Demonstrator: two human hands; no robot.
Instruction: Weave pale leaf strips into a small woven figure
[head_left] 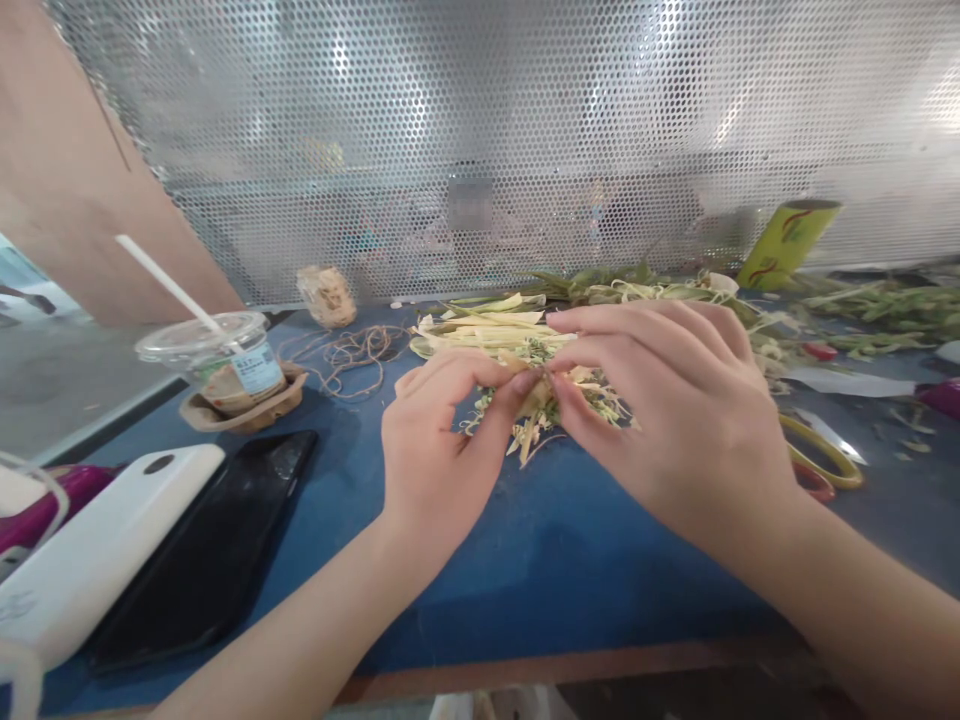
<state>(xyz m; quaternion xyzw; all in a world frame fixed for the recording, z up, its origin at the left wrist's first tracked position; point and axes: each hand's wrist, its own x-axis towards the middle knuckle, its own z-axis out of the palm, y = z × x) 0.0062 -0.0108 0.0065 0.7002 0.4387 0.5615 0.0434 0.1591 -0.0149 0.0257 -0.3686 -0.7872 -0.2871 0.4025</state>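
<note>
Between my two hands is a small pale yellow-green flower piece (534, 398), pinched at its top by both sets of fingertips. My left hand (454, 430) is closed, thumb against index finger. My right hand (667, 410) meets it from the other side, thumb and index finger together and the other fingers curled above. Just below and behind the fingertips lies a small heap of green and cream flower bits (600, 395). Farther back is a bundle of pale yellow-green stalks (487, 330). The fingers partly cover the piece they hold.
Scissors (825, 455) lie right of my right hand. On the left are a lidded cup with a straw (240, 365), a black phone (217, 540), a white power bank (112, 550) and tangled twine (360, 355). A green tube (787, 245) and perforated metal panel (480, 120) stand behind.
</note>
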